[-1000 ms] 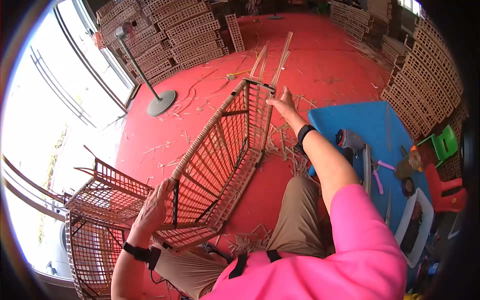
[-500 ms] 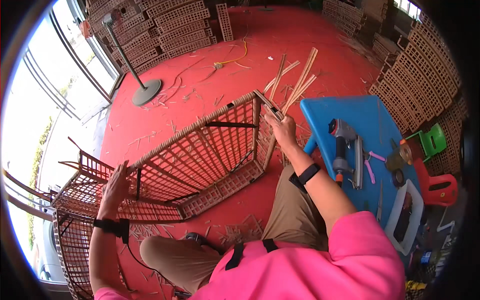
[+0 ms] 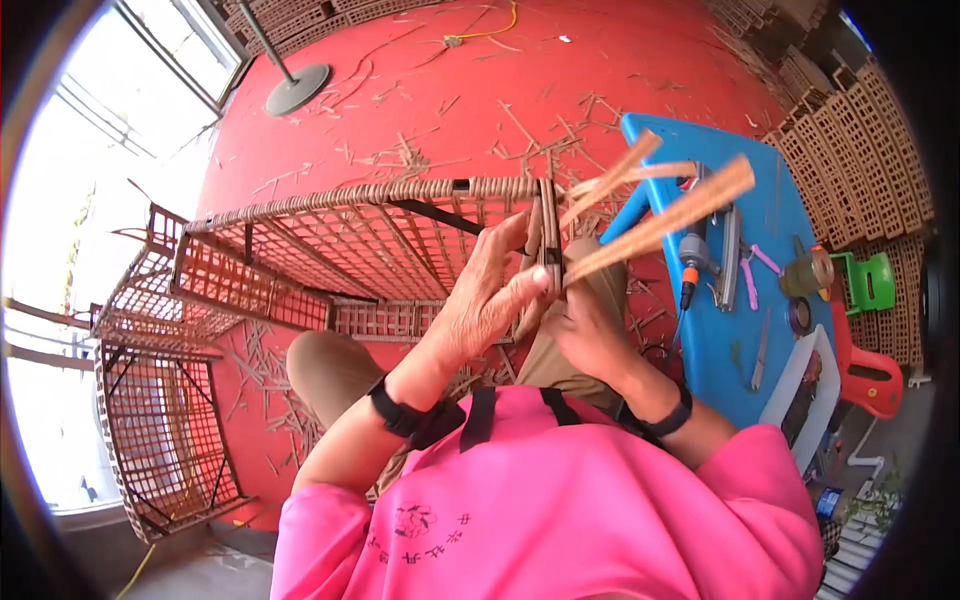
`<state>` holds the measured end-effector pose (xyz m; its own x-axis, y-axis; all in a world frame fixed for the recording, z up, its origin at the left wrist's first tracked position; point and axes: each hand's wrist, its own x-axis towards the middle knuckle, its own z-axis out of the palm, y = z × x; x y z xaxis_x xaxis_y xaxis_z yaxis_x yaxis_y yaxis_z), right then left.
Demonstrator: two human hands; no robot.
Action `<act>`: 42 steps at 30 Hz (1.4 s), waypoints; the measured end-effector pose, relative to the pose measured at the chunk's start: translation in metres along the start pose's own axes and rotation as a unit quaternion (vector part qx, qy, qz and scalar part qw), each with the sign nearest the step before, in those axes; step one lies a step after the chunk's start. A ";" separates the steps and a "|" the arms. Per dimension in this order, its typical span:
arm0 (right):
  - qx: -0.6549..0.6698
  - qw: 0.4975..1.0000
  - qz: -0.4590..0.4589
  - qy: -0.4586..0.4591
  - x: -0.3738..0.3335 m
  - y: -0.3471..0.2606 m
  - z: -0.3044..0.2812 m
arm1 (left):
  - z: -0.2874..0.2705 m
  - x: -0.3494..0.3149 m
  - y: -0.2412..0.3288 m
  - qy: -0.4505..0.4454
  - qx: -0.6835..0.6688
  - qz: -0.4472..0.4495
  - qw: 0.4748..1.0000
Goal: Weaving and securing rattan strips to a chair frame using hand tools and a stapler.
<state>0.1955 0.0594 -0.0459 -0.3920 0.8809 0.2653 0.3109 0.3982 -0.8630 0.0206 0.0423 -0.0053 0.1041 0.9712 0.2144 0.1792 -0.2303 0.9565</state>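
A long woven rattan basket frame (image 3: 350, 195) with dark metal bars lies tilted across my knees, its wrapped rim along the top. My left hand (image 3: 480, 295) is closed on the right end of this frame, with the thumb on the dark end bar and the fingers reaching round it. Just beside it, my right hand (image 3: 590, 335) is closed low against the same end; what lies in its fingers is hidden. Several loose flat rattan strips (image 3: 675, 215) stick out from that end, up and right over both the floor and the table corner.
At the right, a blue table (image 3: 730, 350) carries a nail gun (image 3: 692, 255), pink-handled scissors (image 3: 748, 280), a tape roll (image 3: 799, 315) and a white tray (image 3: 795, 385). Green (image 3: 868, 282) and red (image 3: 870, 380) plastic chairs stand beyond. Rattan scraps litter the red floor (image 3: 400, 110); a stand base (image 3: 298, 90) is far left.
My left hand has left the frame's left part and come over to its right end. My right hand has moved down and nearer me. The frame's right end has swung closer, strips pointing right.
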 end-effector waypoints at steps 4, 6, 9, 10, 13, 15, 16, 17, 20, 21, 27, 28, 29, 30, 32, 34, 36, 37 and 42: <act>0.227 0.948 0.220 -0.047 -0.003 0.016 -0.057 | -0.024 -0.015 -0.034 0.187 -0.067 -0.150 0.969; 0.247 0.960 0.131 0.001 0.033 0.034 -0.075 | -0.032 -0.032 -0.044 0.227 -0.032 -0.141 0.963; 0.238 0.955 0.078 -0.158 0.117 -0.009 -0.045 | -0.049 -0.064 -0.038 0.284 -0.119 -0.172 0.936; 0.225 0.937 0.066 -0.260 0.133 -0.020 -0.026 | -0.052 -0.072 -0.035 0.303 -0.128 -0.195 0.924; -0.028 0.888 -0.010 -0.458 0.163 -0.048 0.009 | -0.082 -0.094 -0.041 0.393 -0.156 -0.209 0.882; -0.218 0.878 -0.142 -0.402 0.152 -0.050 0.024 | -0.117 -0.096 -0.051 0.443 -0.120 -0.178 0.870; -0.228 0.862 -0.131 -0.432 0.155 -0.048 0.026 | -0.131 -0.092 -0.056 0.448 -0.104 -0.152 0.875; -0.230 0.862 -0.129 -0.434 0.153 -0.045 0.028 | -0.143 -0.091 -0.060 0.405 -0.044 -0.105 0.907; -0.164 0.893 -0.153 -0.391 0.143 -0.035 0.031 | -0.164 -0.047 -0.058 0.364 -0.057 -0.076 0.927; -0.170 0.895 -0.141 -0.388 0.135 -0.035 0.027 | -0.158 -0.030 -0.048 0.335 -0.022 -0.054 0.940; -0.206 0.948 -0.029 -0.242 0.083 -0.048 -0.017 | -0.143 0.039 -0.071 0.161 0.094 0.126 0.974; -0.208 0.955 -0.068 -0.200 0.074 -0.038 -0.020 | -0.143 0.054 -0.073 0.122 0.071 0.140 0.980; -0.216 0.953 -0.059 -0.202 0.066 -0.042 -0.022 | -0.140 0.069 -0.076 0.082 0.043 0.156 0.983; -0.222 0.956 -0.050 -0.185 0.061 -0.040 -0.019 | -0.134 0.083 -0.066 0.088 -0.050 0.090 0.991; -0.258 0.953 -0.036 -0.154 0.057 -0.041 -0.010 | -0.139 0.089 -0.080 0.093 0.101 0.274 0.952; -0.298 0.951 -0.037 -0.078 0.069 -0.013 -0.015 | -0.104 0.075 -0.010 0.064 -0.128 0.024 0.989; -0.357 0.923 -0.059 -0.130 0.110 0.006 -0.017 | -0.102 0.066 -0.025 0.091 -0.154 0.072 0.981; -0.410 0.891 -0.095 -0.170 0.131 0.012 -0.023 | -0.096 0.059 -0.029 0.080 -0.160 0.072 0.981; -0.322 0.946 0.028 -0.023 0.137 0.018 -0.017 | -0.088 -0.047 -0.020 -0.036 -0.142 -0.089 0.985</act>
<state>0.1617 0.1918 -0.0180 -0.3918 0.8993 0.1943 0.7901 0.4371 -0.4298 -0.0736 0.0066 -0.0175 0.1666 0.9854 0.0341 -0.0792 -0.0211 0.9966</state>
